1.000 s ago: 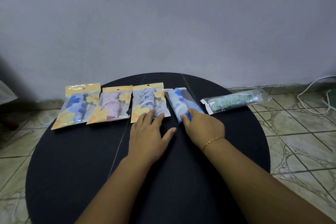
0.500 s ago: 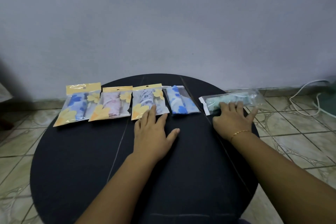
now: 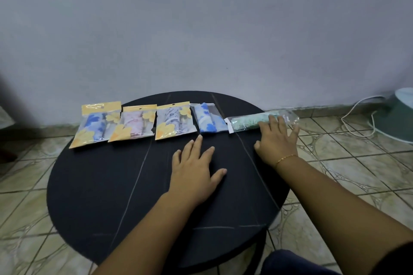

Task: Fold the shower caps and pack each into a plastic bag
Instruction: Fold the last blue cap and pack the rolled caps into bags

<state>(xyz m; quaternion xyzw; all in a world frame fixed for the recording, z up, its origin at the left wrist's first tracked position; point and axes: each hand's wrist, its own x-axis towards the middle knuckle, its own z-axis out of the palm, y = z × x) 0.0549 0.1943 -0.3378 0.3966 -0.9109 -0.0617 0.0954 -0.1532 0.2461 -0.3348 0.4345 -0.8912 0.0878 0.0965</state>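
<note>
Several bagged shower caps lie in a row at the back of the round black table (image 3: 111,185). From the left: a blue cap in a yellow-topped bag (image 3: 96,124), a pink one (image 3: 134,124), a grey-blue one (image 3: 173,121), then a blue cap in a clear bag (image 3: 207,119). A green cap in a clear bag (image 3: 248,123) lies at the table's right edge, partly overhanging. My right hand (image 3: 276,140) lies on that bag with straight, spread fingers. My left hand (image 3: 195,169) rests flat on the table, just below the row.
Tiled floor surrounds the table. A white cable (image 3: 357,116) and a pale green round object (image 3: 400,116) lie on the floor at the right by the wall. The wall stands close behind the table.
My right hand left the blue clear bag and moved right onto the green bag. My left hand slid back off the grey-blue bag toward me.
</note>
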